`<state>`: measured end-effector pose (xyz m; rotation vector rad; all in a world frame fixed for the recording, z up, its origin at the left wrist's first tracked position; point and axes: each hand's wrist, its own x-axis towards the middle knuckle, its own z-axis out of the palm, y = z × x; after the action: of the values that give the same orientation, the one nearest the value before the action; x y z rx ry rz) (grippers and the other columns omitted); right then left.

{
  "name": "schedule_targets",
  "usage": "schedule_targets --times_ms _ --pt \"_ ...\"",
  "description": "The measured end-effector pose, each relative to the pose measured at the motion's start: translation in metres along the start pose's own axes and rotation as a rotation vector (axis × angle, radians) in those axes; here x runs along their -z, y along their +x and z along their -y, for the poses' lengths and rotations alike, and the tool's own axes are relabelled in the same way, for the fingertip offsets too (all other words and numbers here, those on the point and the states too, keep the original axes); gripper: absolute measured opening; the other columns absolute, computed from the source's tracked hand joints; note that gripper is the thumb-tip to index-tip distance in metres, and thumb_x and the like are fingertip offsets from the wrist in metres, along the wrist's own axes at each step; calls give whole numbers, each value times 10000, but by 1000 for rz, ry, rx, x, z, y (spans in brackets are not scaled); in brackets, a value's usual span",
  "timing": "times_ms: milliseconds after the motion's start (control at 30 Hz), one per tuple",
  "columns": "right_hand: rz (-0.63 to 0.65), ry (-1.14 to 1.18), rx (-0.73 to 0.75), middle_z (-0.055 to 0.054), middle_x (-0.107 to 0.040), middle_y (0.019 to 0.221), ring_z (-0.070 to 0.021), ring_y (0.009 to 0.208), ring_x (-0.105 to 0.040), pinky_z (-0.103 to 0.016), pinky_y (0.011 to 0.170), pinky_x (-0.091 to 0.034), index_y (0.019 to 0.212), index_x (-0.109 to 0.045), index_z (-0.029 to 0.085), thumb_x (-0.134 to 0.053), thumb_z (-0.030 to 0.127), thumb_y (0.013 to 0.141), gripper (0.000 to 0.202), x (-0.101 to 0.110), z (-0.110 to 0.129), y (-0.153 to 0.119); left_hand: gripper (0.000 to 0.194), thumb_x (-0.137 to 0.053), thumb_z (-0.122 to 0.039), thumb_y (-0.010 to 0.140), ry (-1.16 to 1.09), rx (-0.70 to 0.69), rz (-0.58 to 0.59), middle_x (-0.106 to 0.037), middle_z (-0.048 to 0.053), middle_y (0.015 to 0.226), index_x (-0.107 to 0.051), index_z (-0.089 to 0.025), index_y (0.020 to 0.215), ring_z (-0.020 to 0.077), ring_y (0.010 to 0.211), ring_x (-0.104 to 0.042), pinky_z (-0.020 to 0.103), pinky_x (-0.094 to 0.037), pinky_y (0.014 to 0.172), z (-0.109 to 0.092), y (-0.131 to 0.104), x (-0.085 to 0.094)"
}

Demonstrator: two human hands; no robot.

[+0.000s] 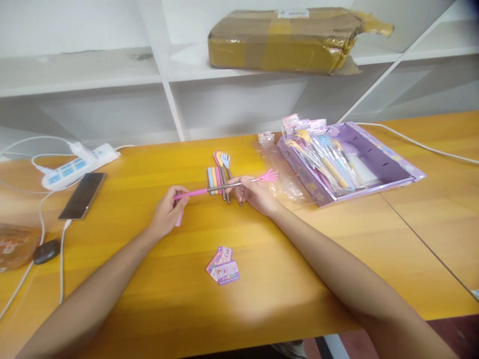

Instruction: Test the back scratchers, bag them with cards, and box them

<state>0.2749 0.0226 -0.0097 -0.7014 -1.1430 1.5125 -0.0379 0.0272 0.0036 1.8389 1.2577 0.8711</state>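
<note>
A pink back scratcher with a metal rod and a hand-shaped head is held level between both hands. My left hand is closed round its pink handle, and a small pink card shows beneath that hand. My right hand pinches the metal rod near the pink head. Just behind the rod, loose parts lie on the table: colored handles in yellow, blue and pink, and metal rods with scratcher heads in pink, yellow and blue. Several small printed cards lie in front of the hands.
At the right, a purple display box holds several wrapped back scratchers. Clear plastic wrappers lie beside it. A power strip, phone, cables and black mouse-like object are at left. A taped carton rests on the shelf.
</note>
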Motion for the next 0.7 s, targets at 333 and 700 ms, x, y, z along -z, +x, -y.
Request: schedule_targets --times_ms 333,700 --pt "26 -3 -13 -111 -831 962 -141 623 -625 -253 533 -502 1060 -820 173 -751 598 948 445 -3 8 -6 264 -635 -401 1027 -66 -28 -31 -576 13 956 -520 -249 1210 163 708 -532 299 -425 653 5 -5 -4" --pt "-13 34 -12 -101 -807 952 -155 675 -665 -276 605 -530 1089 -821 173 -767 596 939 452 -11 6 -8 234 -649 -410 1011 -147 -37 -45 -574 4 917 -522 -252 1127 136 626 -495 279 -407 571 -5 -7 -5"
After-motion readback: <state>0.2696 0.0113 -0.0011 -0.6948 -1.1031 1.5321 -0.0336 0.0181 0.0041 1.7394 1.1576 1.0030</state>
